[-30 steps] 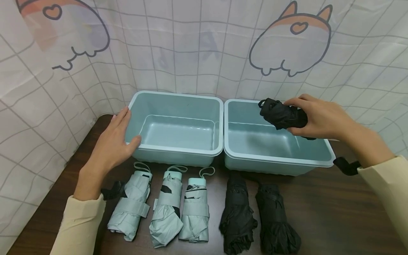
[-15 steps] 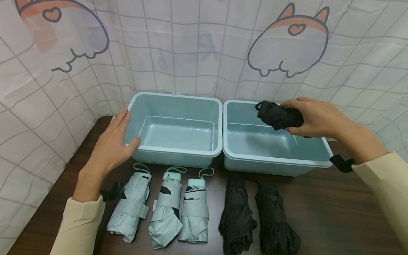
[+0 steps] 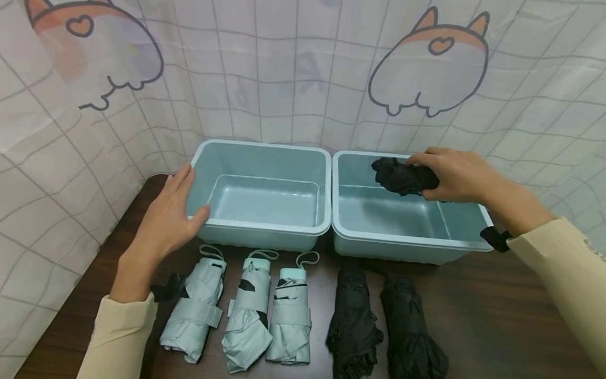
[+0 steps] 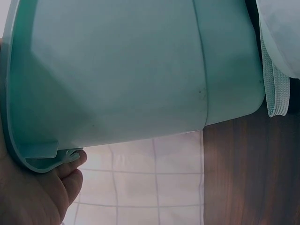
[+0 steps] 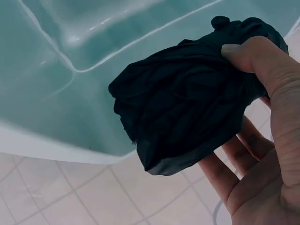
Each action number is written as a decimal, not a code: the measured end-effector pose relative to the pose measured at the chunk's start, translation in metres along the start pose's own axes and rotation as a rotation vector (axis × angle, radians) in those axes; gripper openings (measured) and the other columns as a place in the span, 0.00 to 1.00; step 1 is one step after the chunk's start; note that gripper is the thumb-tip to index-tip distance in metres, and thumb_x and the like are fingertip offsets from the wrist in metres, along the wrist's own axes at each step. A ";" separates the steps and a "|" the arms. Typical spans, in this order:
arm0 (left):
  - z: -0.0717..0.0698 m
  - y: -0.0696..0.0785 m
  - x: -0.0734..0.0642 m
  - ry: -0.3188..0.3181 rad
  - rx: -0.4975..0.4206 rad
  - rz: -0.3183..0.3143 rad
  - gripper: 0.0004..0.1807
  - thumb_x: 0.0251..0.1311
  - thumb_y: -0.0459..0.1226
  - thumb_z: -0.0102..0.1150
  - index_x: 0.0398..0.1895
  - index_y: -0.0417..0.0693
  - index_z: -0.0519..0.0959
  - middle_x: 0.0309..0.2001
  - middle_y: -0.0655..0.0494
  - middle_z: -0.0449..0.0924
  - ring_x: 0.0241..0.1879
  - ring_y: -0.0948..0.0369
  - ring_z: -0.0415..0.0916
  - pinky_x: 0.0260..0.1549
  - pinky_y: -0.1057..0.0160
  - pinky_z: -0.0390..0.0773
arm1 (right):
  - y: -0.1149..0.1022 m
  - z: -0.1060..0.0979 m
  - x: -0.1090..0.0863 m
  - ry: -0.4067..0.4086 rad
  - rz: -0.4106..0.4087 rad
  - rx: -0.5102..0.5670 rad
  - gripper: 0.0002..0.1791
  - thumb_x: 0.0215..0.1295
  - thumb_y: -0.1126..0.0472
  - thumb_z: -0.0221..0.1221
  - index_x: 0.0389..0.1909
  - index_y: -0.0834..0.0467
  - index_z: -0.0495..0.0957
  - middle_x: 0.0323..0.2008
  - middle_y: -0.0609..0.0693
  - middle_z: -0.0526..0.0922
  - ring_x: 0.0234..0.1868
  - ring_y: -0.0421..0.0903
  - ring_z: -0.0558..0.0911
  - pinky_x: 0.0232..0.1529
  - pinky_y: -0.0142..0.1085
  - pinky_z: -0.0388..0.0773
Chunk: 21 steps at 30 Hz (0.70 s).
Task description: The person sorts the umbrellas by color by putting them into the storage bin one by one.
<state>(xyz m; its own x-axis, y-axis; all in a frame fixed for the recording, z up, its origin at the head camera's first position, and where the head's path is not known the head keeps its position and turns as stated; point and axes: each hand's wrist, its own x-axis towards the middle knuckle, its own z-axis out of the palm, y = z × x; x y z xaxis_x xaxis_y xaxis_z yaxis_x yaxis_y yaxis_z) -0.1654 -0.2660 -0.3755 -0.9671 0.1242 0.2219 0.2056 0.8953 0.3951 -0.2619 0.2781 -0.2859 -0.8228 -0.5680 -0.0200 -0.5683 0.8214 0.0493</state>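
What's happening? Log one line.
Right hand: holds black umbrella over right bin | Left hand: touches left bin rim | Table: three pale umbrellas, two black umbrellas

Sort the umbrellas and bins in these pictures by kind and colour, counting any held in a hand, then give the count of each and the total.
Pale green umbrellas: 3
Black umbrellas, one held in the right hand: 3
Pale blue-green bins: 2
Total: 8
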 end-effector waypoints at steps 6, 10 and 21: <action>-0.002 0.003 0.003 0.007 0.002 0.014 0.47 0.71 0.49 0.54 0.85 0.36 0.50 0.86 0.38 0.47 0.82 0.28 0.49 0.76 0.26 0.57 | 0.002 -0.009 -0.007 0.044 0.016 0.046 0.33 0.61 0.59 0.72 0.68 0.52 0.76 0.56 0.62 0.83 0.45 0.57 0.86 0.33 0.51 0.83; -0.004 0.004 0.003 0.009 0.008 0.011 0.47 0.71 0.49 0.54 0.85 0.35 0.50 0.86 0.37 0.48 0.81 0.28 0.49 0.75 0.26 0.57 | -0.001 -0.014 -0.012 0.082 0.030 0.091 0.33 0.64 0.58 0.70 0.71 0.52 0.74 0.57 0.62 0.83 0.51 0.59 0.87 0.36 0.54 0.85; -0.002 0.003 0.000 0.003 -0.003 0.006 0.47 0.71 0.49 0.54 0.85 0.35 0.50 0.86 0.37 0.47 0.82 0.29 0.48 0.76 0.26 0.56 | -0.010 -0.010 -0.023 0.059 0.029 0.104 0.28 0.67 0.53 0.69 0.67 0.53 0.79 0.59 0.60 0.81 0.51 0.55 0.86 0.35 0.51 0.84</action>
<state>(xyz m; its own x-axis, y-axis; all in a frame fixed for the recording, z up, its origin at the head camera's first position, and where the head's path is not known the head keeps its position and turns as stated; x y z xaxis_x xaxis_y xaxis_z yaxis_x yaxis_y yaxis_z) -0.1645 -0.2641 -0.3730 -0.9654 0.1285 0.2270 0.2121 0.8932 0.3965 -0.2371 0.2824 -0.2764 -0.8387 -0.5433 0.0391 -0.5447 0.8368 -0.0553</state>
